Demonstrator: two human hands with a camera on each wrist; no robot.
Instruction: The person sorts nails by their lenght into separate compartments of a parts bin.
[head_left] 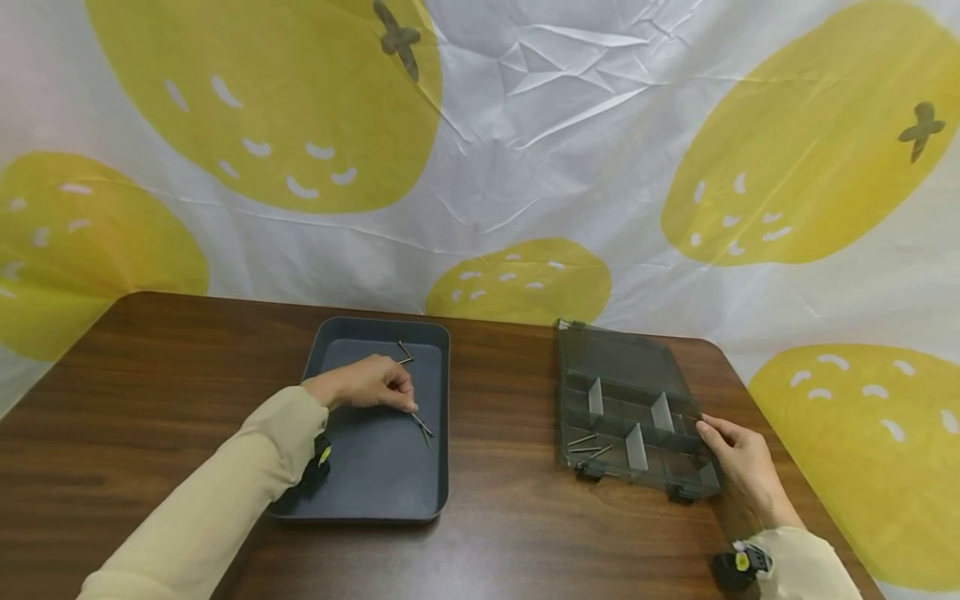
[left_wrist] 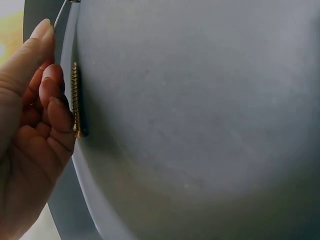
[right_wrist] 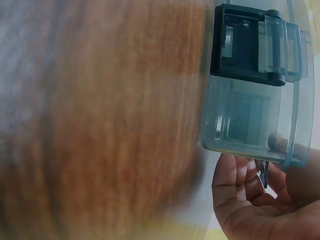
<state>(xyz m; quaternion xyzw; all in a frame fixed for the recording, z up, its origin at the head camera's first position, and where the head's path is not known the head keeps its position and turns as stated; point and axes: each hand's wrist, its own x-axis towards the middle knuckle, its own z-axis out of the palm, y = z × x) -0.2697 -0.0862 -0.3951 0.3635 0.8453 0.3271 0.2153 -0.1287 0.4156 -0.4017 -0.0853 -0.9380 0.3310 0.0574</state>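
My left hand [head_left: 375, 385] is over the dark grey tray [head_left: 360, 496], its thumb and fingertips pinching a thin metal screw [left_wrist: 60, 14]. Just below it in the tray lies another screw [left_wrist: 75, 100], brass-coloured and threaded. More screws [head_left: 406, 353] rest near the tray's far end. To the right stands a clear, smoky organizer box [head_left: 633, 417] with upright dividers; several screws [head_left: 588, 447] lie in its front left compartment. My right hand [head_left: 742, 462] grips the box's right edge, thumb on top. Beside those fingers a small dark piece [right_wrist: 263, 173] shows; I cannot tell what it is.
Both containers sit on a brown wooden table [head_left: 502, 467], with bare wood between them. Black latches [head_left: 682, 493] line the box's front. Behind the table hangs a white cloth [head_left: 495, 192] with yellow fruit shapes.
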